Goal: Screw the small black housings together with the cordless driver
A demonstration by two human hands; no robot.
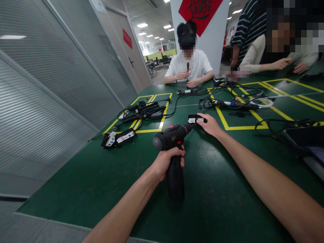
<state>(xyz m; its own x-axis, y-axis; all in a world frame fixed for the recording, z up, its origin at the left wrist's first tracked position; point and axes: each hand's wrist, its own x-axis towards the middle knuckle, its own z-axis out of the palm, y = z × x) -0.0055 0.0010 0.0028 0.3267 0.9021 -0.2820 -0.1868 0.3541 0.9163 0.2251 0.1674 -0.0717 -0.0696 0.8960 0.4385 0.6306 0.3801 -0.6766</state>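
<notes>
1. Desk (215, 189): smooth green top with yellow tape lines, cut off at the right.
2. Tangled black cables (144, 113) lie far left.
3. Matte black drill (172, 136) is over mid-desk. The left hand (167, 162) has its fingers clamped round the grip, hiding the trigger.
4. Right hand (210, 125): fingers on a small white-labelled block (194, 118) at the drill's tip; whether they pinch it is unclear.

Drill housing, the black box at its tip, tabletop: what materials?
Drill in the left hand: looks like moulded black plastic, matte, dull highlights on the rear cap. Black box pinched by the right hand: likely plastic too, white paper-like label. Table: green coating or mat, semi-matte, soft light reflections; exact material unclear.
</notes>
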